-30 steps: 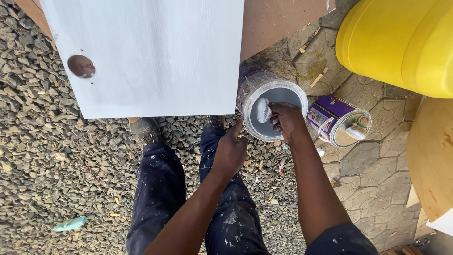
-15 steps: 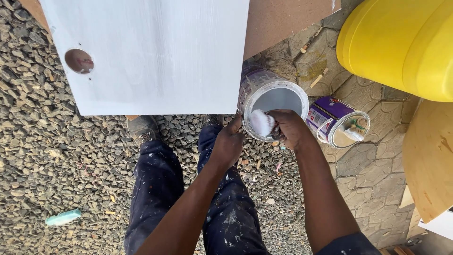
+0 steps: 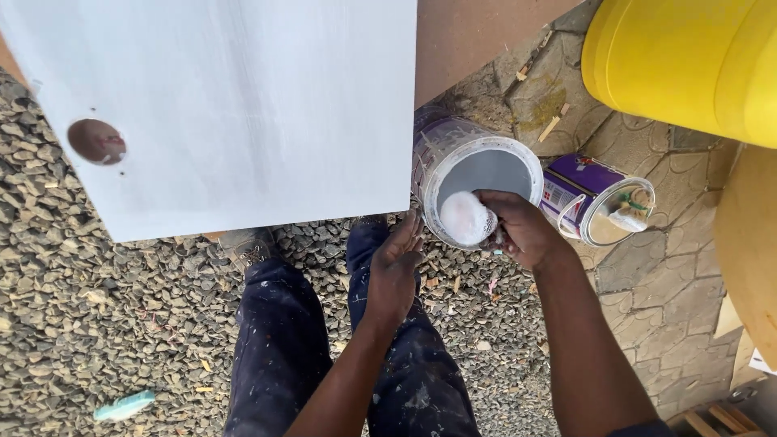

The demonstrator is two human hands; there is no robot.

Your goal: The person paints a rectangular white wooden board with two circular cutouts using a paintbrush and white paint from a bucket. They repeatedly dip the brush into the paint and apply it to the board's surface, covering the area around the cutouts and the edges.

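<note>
Gravel ground underfoot, w/ flat paving stones (image 3: pixel 647 291) off to your right. Your right hand (image 3: pixel 522 231) has its grip closed on a round white paint-soaked pad (image 3: pixel 465 217), held over the near rim of the open paint can (image 3: pixel 477 174); the can sits on the ground just right of the white-painted board (image 3: pixel 235 105), approx. touching its edge, grey-white paint inside. Your left hand (image 3: pixel 394 271) hangs just left of the can, grip open, palm up, fingers loosely spread, holding nothing, close to the pad but not touching it. Below: your dark paint-spattered trousers and one shoe (image 3: pixel 247 247) under the board's near edge. Board has a round hole (image 3: pixel 95 140) near its left end. Right of the can, a smaller purple tin (image 3: pixel 595 198) lies tilted, nearly touching. Yellow drum (image 3: pixel 688 61) top right; curved wooden panel (image 3: pixel 749 251) at the far right edge.
</note>
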